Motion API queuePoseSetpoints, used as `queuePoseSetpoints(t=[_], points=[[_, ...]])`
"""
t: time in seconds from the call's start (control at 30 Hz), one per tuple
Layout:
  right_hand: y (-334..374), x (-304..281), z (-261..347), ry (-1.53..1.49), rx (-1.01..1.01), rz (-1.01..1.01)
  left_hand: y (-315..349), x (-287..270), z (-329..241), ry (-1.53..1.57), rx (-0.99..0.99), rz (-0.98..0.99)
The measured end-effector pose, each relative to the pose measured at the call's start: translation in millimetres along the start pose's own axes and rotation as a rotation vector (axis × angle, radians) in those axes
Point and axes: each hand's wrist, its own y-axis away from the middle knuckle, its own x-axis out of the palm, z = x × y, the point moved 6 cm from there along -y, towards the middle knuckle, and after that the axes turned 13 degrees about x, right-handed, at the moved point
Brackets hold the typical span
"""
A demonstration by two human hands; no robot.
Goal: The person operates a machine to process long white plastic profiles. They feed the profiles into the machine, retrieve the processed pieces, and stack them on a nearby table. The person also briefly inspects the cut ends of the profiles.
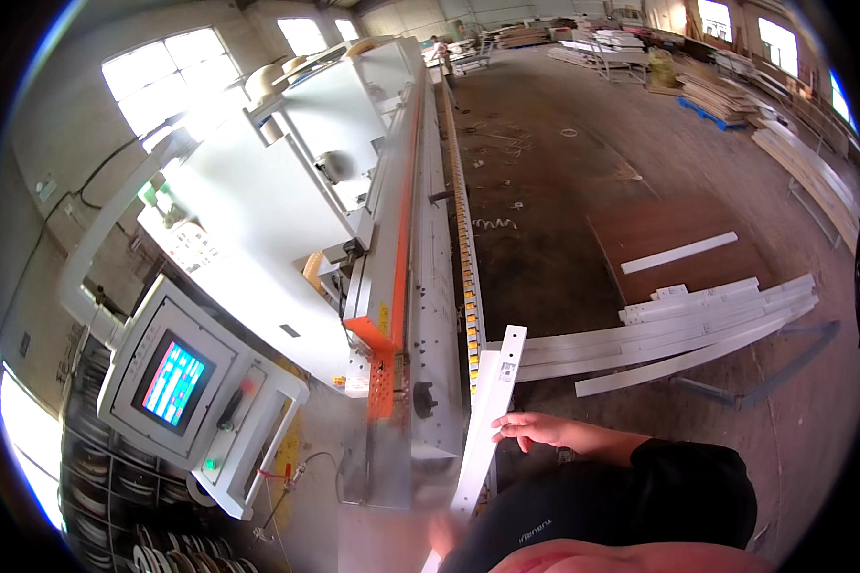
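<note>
A long white board strip (490, 420) slants up from the lower middle, along the right side of the edge-banding machine. It has small holes and a printed label near its far end. My right hand (530, 430) reaches in from the right, its fingertips touching the strip's right edge, fingers loosely stretched and palm off the board. Down by the near end of the strip is my left hand (442, 535), blurred; its fingers cannot be made out.
The white machine (258, 229) with an orange guide (384, 329) runs away on the left. Its control panel (177, 382) stands at near left. A roller rail (466, 258) lines the right side. White strips (659, 329) lie on a stand at right; stacked boards (721, 100) are farther back.
</note>
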Motion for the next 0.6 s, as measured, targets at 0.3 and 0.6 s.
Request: queuePoseSetpoints(t=[0.3,0.6], points=[[-16,9,-32,0.008,0.096,0.017,-26,-21,-16,0.215,-0.131,0.187],[-18,22,-31,0.031,0.122,0.03,-66,-57,-15,0.207,-0.182,0.145]])
